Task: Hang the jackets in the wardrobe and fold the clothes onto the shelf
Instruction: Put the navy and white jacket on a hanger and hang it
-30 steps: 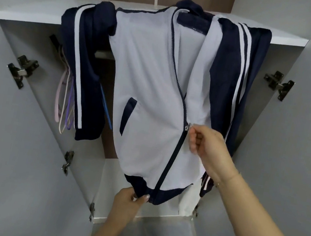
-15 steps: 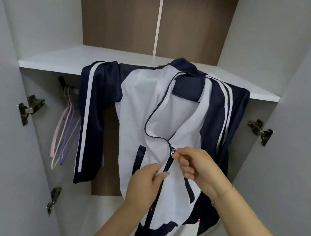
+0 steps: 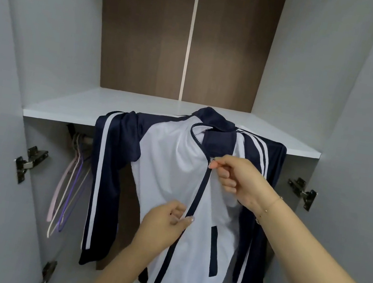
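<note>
Landmark: jacket, white and navy, hanging in the wardrobe just below the shelf edge. Left of jacket: pastel hangers. Left hand pinches the jacket front beside the zip, midway down. Right hand pinches the zip pull near the collar, fingers curled.

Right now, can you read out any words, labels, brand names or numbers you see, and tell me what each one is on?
None: no text can be read.
The jacket shows only plain navy and white panels and stripes.
The shelf, the spare hangers and the door hinges carry no legible marks.
</note>
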`<state>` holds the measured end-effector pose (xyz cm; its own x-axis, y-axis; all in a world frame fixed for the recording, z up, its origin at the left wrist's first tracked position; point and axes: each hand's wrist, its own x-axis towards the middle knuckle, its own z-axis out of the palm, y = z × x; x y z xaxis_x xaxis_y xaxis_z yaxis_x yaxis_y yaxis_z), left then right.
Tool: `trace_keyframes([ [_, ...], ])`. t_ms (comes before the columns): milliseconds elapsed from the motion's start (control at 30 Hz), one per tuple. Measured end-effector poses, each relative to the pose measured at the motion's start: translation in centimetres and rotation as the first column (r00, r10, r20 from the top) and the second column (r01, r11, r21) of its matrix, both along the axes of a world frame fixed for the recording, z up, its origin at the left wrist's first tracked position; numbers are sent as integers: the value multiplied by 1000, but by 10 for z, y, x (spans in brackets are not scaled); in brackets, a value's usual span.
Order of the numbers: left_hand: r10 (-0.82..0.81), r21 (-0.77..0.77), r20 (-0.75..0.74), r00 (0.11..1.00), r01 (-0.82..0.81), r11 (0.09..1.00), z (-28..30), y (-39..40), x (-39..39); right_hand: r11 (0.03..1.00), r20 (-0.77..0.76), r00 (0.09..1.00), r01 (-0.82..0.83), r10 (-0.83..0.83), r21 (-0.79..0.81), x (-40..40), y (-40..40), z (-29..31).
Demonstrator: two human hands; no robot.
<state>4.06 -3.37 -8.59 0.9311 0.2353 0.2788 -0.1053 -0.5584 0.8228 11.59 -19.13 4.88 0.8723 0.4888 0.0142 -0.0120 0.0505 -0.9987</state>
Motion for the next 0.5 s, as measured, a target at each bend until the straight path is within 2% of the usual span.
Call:
trace_keyframes([
  [67, 33, -89, 110, 993, -23, 996, 25, -11, 11, 999, -9, 999, -34, 34, -20, -2, -1, 2],
  [133, 32, -64, 170, 985, -22, 998, 38, -18, 21, 1000, -34, 999, -12, 12, -7, -1, -1, 1],
  [233, -1, 6, 123, 992, 0, 1000, 32, -16, 27, 994, -63, 994, 96, -93, 54, 8, -3, 6],
  [400, 5, 56, -41, 999, -3, 998, 11, 8, 29, 976, 19, 986, 161, -166, 145, 27, -8, 38],
  [500, 23, 82, 2, 1000, -23, 996, 27, 8, 33, 981, 99, 983, 143, -156, 129, 34, -4, 56],
])
